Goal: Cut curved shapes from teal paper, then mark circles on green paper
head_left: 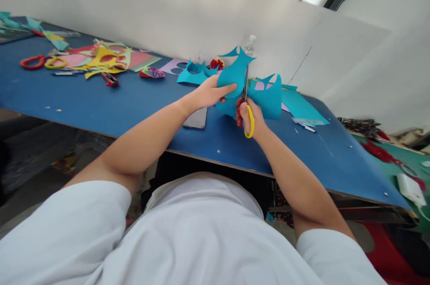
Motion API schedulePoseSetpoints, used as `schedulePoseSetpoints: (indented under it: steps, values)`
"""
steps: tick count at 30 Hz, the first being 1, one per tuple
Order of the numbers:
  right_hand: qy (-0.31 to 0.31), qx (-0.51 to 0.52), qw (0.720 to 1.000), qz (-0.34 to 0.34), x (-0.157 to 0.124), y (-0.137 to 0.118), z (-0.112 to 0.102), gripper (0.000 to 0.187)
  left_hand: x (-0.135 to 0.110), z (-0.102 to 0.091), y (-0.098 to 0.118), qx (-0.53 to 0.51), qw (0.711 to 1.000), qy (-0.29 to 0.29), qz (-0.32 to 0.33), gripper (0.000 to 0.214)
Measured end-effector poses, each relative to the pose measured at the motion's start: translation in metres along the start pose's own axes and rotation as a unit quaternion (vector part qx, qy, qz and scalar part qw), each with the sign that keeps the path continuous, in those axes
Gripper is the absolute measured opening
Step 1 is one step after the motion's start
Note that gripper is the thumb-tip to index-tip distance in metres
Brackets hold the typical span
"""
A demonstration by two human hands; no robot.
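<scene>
My left hand point(212, 91) pinches a sheet of turquoise paper point(233, 72), thumb on the near face, above the table. The sheet has curved cut edges and pointed tips, and part of it spreads to the right behind my other hand. In my right hand point(254, 115) is a pair of scissors point(249, 123) with yellow and red handles. Their blades point up and lie at the paper's cut edge, between its two parts. How far apart the blades are is hard to make out. Below my left wrist a phone point(195, 118) lies on the table.
On the blue table point(151, 115), coloured paper scraps point(107, 59) lie at the left beside red-handled scissors point(32, 62). A cut turquoise piece point(190, 75) and a clear bottle point(250, 45) stand near the wall. Turquoise sheets point(302, 105) and a pen point(307, 128) lie at the right.
</scene>
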State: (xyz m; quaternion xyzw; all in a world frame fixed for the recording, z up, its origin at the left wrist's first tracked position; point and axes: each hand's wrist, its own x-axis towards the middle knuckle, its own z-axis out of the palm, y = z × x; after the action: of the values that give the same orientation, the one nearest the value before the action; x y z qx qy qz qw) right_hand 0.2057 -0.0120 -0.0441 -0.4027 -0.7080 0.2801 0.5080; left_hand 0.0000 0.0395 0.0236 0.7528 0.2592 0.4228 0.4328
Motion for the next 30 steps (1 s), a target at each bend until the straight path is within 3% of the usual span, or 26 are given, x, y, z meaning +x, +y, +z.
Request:
schedulePoseSetpoints:
  steps: [30]
  values:
    - [0.004, 0.011, 1.000, 0.015, -0.003, -0.003, 0.001, 0.086, 0.004, -0.007, -0.012, -0.016, 1.000, 0.012, -0.004, 0.041]
